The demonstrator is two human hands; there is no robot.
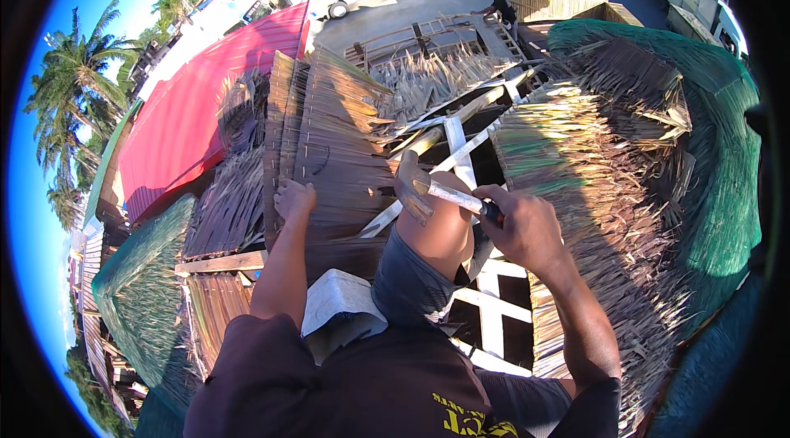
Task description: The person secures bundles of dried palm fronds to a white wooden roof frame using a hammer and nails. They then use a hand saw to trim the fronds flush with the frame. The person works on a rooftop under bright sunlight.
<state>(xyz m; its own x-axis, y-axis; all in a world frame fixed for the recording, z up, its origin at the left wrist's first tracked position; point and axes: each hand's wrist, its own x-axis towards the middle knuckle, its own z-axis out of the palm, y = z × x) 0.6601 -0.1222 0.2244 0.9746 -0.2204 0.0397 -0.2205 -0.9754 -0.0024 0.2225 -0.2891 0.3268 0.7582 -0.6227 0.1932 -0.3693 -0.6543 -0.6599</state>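
My right hand (527,228) is closed around the dark grip of a hammer (454,195). Its shaft is whitish, and its worn brown head (414,189) hangs over my bent knee. To the left, my left hand (295,199) has its fingers curled at a brown thatch panel (341,142) of overlapping dry leaves, which lies on the roof frame. A line of stitches runs along the panel. More stacked panel edges lie beside it on the left.
White wooden slats (491,306) with dark gaps between them run below and beside my leg. A whitish bent sheet (341,306) lies by my lap. Finished thatch (559,158) and green netting (724,150) cover the right. Another person (500,8) stands beyond the roof.
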